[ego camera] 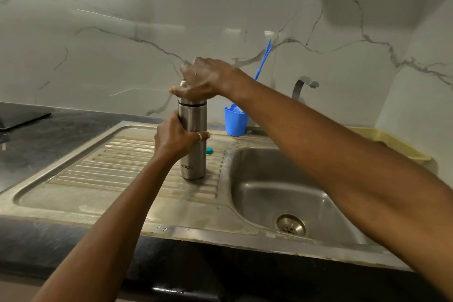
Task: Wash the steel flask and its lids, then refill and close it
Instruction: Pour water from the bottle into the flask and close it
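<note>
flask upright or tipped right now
Upright: the steel flask stands on its base on the ribbed drainboard, its sides vertical. The left hand grips its body and the right hand grips the lid on top.

This is a home kitchen: a stainless-steel sink (257,186) with a ribbed drainboard (122,169) and a round drain strainer (291,225) is set into a dark stone table (49,137), and a curved metal tap (305,83) rises behind the basin. The wall (122,32) behind is clad in glossy white marble-veined slabs, and against it stands a blue plastic holder (235,122) with a blue-handled brush (263,61) in it. A pale yellow plastic basket (392,142) sits right of the sink, and a flat black appliance (22,115), its kind unclear, lies at the table's far left.
</note>
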{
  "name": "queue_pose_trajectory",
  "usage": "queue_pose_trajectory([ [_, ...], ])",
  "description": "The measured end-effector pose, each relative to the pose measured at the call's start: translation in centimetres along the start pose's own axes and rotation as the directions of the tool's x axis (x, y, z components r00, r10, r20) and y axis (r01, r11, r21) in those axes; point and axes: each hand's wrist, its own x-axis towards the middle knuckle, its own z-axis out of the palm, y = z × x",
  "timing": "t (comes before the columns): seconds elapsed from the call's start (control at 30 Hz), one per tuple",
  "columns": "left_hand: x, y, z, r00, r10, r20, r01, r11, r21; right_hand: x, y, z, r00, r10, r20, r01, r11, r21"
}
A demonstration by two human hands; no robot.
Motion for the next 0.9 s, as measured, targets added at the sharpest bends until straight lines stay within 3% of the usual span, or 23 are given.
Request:
queue_pose_trajectory([
  [0.1,0.2,-0.1,0.1,1.000,-0.007,0.000,0.007,1.000,0.003,0.2,0.3,1.0,0.989,-0.142,-0.033,0.143,0.990,0.018],
  [0.2,0.3,-0.3,0.3,1.000,0.000,-0.010,0.000,1.000,0.011,0.5,0.2,1.6,0.977,-0.179,-0.112,0.184,0.982,0.032],
  [0.37,0.4,-0.4,0.5,1.000,0.001,-0.019,-0.001,1.000,0.021,0.3,-0.5,2.2,0.970,-0.106,-0.221,0.111,0.994,0.012],
  [0.9,0.2,0.2,1.2,0.998,-0.031,-0.048,0.028,0.998,-0.055,1.0,-2.6,2.5,0.949,0.119,-0.293,-0.123,0.992,0.006],
])
